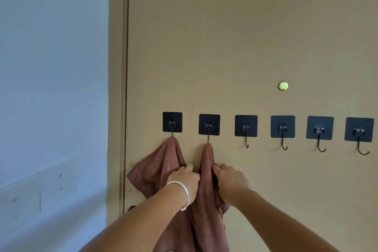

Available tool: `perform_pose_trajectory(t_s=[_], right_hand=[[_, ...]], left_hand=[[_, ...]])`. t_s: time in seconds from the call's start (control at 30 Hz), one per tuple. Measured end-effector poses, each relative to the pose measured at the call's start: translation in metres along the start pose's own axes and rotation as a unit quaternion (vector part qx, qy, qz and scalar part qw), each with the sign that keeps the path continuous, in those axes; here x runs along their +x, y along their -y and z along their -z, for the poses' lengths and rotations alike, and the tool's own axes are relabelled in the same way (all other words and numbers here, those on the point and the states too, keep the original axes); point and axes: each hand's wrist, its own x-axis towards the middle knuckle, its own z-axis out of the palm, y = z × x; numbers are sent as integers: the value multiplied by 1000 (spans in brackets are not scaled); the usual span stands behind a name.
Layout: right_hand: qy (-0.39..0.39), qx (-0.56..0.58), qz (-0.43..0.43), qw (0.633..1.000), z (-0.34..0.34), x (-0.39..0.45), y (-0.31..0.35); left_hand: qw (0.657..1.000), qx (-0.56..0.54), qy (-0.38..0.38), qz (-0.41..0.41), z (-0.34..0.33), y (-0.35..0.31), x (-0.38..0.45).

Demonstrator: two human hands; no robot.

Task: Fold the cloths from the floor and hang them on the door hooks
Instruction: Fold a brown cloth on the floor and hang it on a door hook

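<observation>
Two reddish-brown cloths hang on the tan door (235, 47). The first cloth (157, 168) hangs from the leftmost hook (172, 122). The second cloth (206, 190) hangs from the hook beside it (209, 125). My left hand (185, 178), with a silver bangle on the wrist, grips the second cloth's left edge. My right hand (230, 178) grips its right edge. Both hands sit about a hand's length below the hook. The cloths' lower ends run out of view.
Several bare black adhesive hooks (282, 127) continue in a row to the right across the door. A small yellow-green round disc (283, 85) sits above them. The door frame (117, 88) and a pale wall (53, 88) lie to the left.
</observation>
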Motion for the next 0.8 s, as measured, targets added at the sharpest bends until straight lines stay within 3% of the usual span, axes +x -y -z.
perform_pose_trajectory(t_s=[0.13, 0.23, 0.37, 0.57, 0.8], right_hand=[[-10, -36, 19, 999, 8, -6, -8], [-51, -24, 19, 998, 12, -17, -17], [-121, 1, 23, 992, 22, -32, -36], [-195, -14, 22, 980, 46, -57, -59], [-229, -75, -70, 968, 75, -99, -100]], left_hand=[[998, 48, -34, 18, 24, 1, -9], [988, 5, -151, 21, 44, -1, -20], [954, -43, -291, -60, 56, -17, -26], [918, -35, -340, -200, 52, -58, -18], [916, -92, -323, -221, 61, -87, 17]])
